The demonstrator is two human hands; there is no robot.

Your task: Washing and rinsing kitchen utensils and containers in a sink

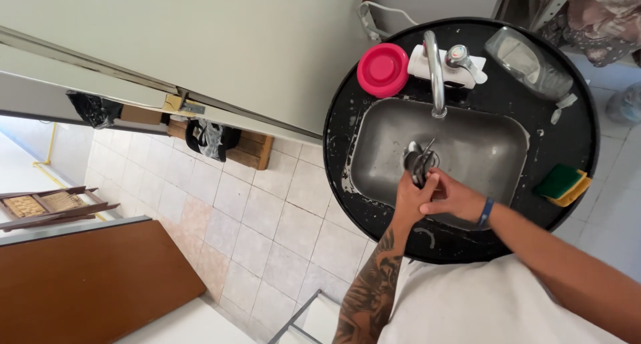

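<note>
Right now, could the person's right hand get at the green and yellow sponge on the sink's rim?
Probably yes. The sponge lies alone on the black counter beside the right hand, with nothing between them. That hand is busy, though, joined with the left hand around cutlery over the basin.

bunched metal cutlery (418, 161) over sink basin (494, 143)

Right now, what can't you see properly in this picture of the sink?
- Head view: how many pieces are in the bundle of cutlery is too small to tell, and the left hand covers the handles.
- The right hand sits partly behind the left, so its fingers are hidden.
- The drain of the sink is covered by the cutlery.
- The clear bottle lies there; its contents are unclear.
</note>
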